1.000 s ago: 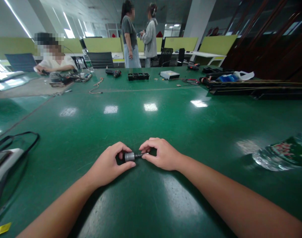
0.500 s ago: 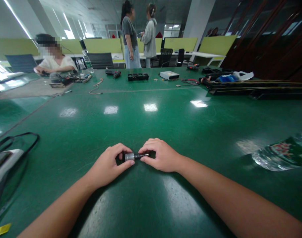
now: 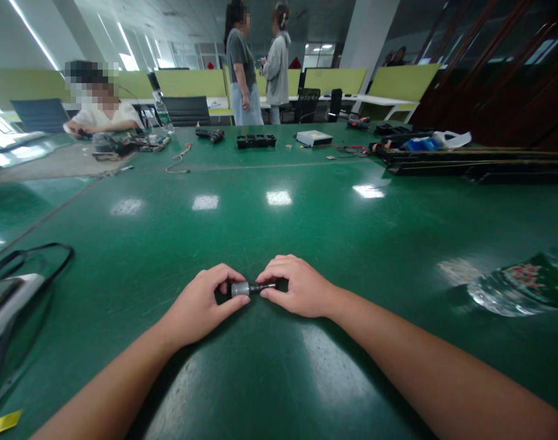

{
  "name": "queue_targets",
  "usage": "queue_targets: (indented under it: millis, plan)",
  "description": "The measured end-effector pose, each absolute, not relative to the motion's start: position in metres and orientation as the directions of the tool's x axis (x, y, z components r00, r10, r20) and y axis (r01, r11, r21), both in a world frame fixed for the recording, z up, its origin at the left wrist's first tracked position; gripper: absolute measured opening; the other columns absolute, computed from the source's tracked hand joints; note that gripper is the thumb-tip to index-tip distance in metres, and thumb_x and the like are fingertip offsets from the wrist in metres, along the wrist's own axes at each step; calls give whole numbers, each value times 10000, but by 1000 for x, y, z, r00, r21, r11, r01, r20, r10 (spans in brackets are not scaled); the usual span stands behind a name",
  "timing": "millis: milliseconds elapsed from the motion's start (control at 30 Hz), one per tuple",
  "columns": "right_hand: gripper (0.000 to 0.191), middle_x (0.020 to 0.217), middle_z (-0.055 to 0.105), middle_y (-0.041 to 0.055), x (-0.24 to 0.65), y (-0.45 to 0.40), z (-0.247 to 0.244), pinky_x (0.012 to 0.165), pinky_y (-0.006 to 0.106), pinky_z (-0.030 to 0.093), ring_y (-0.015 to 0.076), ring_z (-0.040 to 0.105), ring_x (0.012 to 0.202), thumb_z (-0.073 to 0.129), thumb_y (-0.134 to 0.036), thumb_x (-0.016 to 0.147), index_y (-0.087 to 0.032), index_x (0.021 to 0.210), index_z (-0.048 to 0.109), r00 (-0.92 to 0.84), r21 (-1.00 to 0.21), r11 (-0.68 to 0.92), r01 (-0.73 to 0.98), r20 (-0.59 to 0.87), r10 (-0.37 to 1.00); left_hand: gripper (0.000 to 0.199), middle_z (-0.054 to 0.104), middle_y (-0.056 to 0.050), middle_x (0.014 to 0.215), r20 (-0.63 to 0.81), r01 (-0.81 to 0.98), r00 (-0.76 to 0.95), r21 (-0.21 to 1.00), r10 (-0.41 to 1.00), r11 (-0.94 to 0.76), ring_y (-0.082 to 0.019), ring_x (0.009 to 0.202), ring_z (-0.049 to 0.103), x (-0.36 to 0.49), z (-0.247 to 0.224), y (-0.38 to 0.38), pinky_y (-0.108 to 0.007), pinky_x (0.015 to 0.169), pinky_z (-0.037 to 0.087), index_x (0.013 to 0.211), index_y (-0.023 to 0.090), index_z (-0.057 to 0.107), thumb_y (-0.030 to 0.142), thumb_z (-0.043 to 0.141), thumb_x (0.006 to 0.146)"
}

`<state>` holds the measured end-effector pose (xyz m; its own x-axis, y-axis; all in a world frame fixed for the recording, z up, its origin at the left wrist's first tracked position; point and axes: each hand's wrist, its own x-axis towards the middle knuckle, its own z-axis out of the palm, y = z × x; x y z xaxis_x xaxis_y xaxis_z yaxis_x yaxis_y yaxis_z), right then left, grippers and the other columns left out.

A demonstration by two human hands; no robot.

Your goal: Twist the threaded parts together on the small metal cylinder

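Observation:
A small electric motor point(image 3: 240, 288) with a silver-grey cylinder body lies sideways just above the green table point(image 3: 279, 235), or on it; I cannot tell which. Thumb and fingers of my left hand point(image 3: 200, 307) are closed around its body. From the body's right end a thin dark shaft point(image 3: 267, 286) with a ribbed part points right. My right hand point(image 3: 301, 287) pinches this shaft between thumb and fingers, and the tip shows inside the curl of the hand. The back end of the motor is partly hidden by my left fingers.
A clear plastic bottle point(image 3: 519, 287) lies on the right. To the left are a white-edged device point(image 3: 19, 296) and a black strap point(image 3: 54, 247). Farther back stand a power drill point(image 3: 209, 135), a black tray-like part point(image 3: 256, 141) and a white box point(image 3: 313, 139). A person point(image 3: 102, 113) sits at far left.
Both hands keep the same hold on the motor, with hardly any movement. The whole view has shifted very slightly.

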<state>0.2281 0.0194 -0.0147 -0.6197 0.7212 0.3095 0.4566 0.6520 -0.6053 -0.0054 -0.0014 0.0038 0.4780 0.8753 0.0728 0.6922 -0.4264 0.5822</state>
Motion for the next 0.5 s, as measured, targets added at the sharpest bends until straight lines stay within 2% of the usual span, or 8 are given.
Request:
queue_targets:
  millis: [500]
  plan:
    - [128, 892, 728, 19, 228, 20, -14, 814, 326, 420, 179, 628, 866, 702, -200, 819, -206, 946, 715, -618, -601, 649, 466, 304, 725, 210, 645, -7, 833, 82, 694, 472, 579, 878, -428, -189, 759, 582, -5, 4, -1, -293, 705, 448, 985, 213, 663, 382, 653, 860]
